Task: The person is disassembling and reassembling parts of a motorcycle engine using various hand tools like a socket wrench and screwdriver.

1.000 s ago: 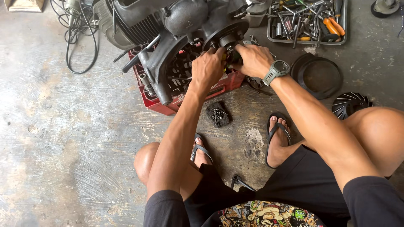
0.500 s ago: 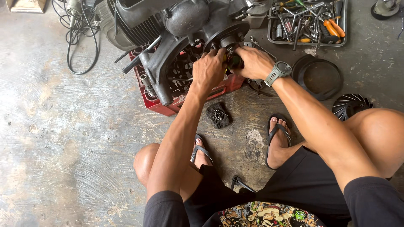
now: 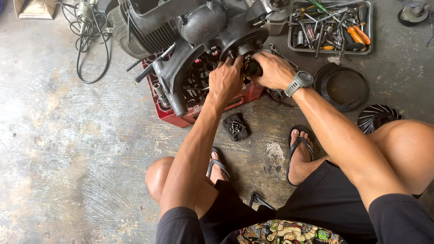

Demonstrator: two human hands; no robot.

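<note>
at the far left lies a loop of black cable (image 3: 92, 49) on the concrete floor (image 3: 68, 158). next to it stands the grey engine (image 3: 194, 40), which rests on a red plastic crate (image 3: 181, 118); the crate shows under the engine at its lower edge. the round hub (image 3: 246, 43) at the right end of the engine is the place of the work.

the left hand (image 3: 225, 81) is curled, the fingers close together, and it presses on the engine just below the hub. the right hand (image 3: 271, 70), with a grey watch (image 3: 299, 82) on the wrist, is closed around a small dark part (image 3: 252, 68) at the hub; i cannot tell if it is a tool or a nut, because the fingers hide most of it. both hands touch each other at this point.

i judge that the step in hand is to loosen or to fit a piece at the hub, one hand steadying while the other one turns. the next move calls for a firm grip and a steady engine, so that it does not slip on the crate.

to the right lie a black round cover (image 3: 341, 86), a finned fan wheel (image 3: 377, 117) and a metal tray (image 3: 373, 27) of tools. a small dark rag (image 3: 235, 127) lies near the person's foot.
</note>
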